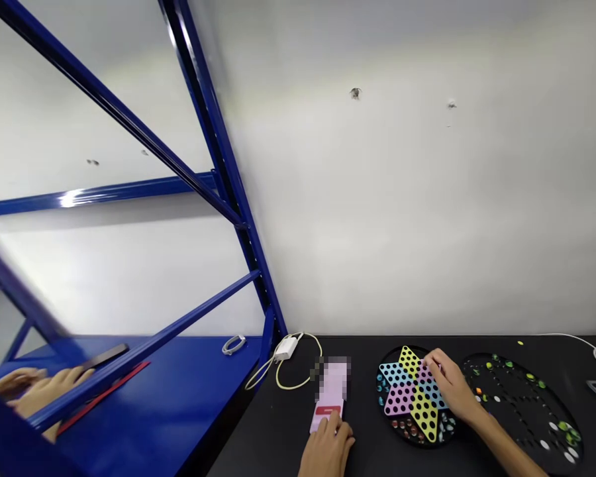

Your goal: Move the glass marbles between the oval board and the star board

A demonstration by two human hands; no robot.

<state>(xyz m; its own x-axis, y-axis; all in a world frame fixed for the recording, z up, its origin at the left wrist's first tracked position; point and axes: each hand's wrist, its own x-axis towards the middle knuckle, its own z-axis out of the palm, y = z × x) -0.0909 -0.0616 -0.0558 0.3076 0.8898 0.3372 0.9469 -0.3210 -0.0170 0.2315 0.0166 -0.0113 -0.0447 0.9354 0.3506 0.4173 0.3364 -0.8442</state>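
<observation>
On the black table, my left hand [326,445] rests at the lower end of a phone [334,391] with a pink screen and a red patch. Its fingers lie on and beside the screen, not wrapped round it. My right hand [449,384] is over the upper right of a star-shaped Chinese checkers board [400,399] with pink, yellow and blue points. Its thumb and fingertips are pinched together at the board; whatever is between them is hidden. Glass marbles [411,430] lie in the round tray's compartments around the star, some red-brown, others blue or pale.
Right of the board is a round black tray [514,397] with green, white and orange pieces. A white charger [287,348] with a cable sits behind the phone. At left, another person's hands [54,391] are over a blue table [193,397] behind blue metal bars [153,338].
</observation>
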